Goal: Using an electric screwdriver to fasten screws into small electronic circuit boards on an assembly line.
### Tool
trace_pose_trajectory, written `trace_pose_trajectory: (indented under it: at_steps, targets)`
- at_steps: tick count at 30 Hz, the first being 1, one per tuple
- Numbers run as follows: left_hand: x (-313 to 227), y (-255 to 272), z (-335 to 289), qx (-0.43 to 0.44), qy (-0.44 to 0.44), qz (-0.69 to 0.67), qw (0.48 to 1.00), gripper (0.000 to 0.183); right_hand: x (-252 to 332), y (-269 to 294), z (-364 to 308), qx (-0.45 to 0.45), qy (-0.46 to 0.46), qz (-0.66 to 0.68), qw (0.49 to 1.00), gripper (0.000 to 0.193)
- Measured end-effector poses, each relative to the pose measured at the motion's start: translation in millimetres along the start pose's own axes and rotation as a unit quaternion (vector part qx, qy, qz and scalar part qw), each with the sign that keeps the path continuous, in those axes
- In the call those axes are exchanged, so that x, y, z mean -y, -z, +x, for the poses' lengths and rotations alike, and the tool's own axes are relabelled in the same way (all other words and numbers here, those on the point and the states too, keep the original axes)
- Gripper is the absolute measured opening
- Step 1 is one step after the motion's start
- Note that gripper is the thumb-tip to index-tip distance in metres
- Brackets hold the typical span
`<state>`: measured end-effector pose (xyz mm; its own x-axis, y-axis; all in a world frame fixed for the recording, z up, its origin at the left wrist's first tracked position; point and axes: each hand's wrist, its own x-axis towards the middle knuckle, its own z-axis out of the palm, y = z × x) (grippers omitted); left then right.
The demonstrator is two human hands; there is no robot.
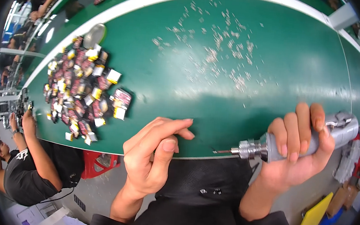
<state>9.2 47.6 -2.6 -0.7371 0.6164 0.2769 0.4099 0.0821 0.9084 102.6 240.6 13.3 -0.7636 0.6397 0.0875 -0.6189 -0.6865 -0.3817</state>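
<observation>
My right hand (296,143) is wrapped round a grey electric screwdriver (278,149), its metal chuck and thin bit pointing left, just above the table's near edge. A small pale piece seems to sit at the bit's tip, too small to name. My left hand (152,151) hovers over the same edge, fingers stretched to the right and thumb apart, with nothing visible in it. To its left lies a pile of small dark red and black parts (78,87) with white and yellow pieces. One such part (121,100) lies at the pile's right side.
Many tiny shiny pieces (211,55) are scattered across the green table (156,84). A round, shallow metal dish (94,36) stands behind the pile. A co-worker in black (31,176) works at the left. A red stool (97,165) stands below the near edge.
</observation>
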Motion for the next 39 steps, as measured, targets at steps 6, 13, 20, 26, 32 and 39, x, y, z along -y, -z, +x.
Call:
trace_pose_trajectory:
  at_steps: [6,13,20,26,32,39]
  targets:
    - [4,72,78,-0.062,0.024,0.258,0.964,0.02,-1,15,-10,-0.099,0.033,-0.001,0.994,0.011]
    - [90,187,243,-0.09,0.141,0.532,0.83,0.045,-22,18,-14,-0.084,0.007,0.047,0.995,0.011]
    - [152,184,275,-0.063,0.119,0.605,0.785,0.034,-15,8,-20,-0.039,-0.049,0.02,0.998,0.014]
    - [138,194,255,-0.017,0.055,0.549,0.834,0.02,-9,7,-26,-0.051,-0.075,0.028,0.995,0.012]
    - [13,80,161,0.121,-0.179,0.445,0.869,0.041,-12,20,-30,-0.075,-0.048,-0.019,0.996,0.013]
    - [-14,6,30,0.255,-0.26,0.393,0.844,0.049,-19,9,-52,-0.055,-0.154,-0.023,0.986,0.011]
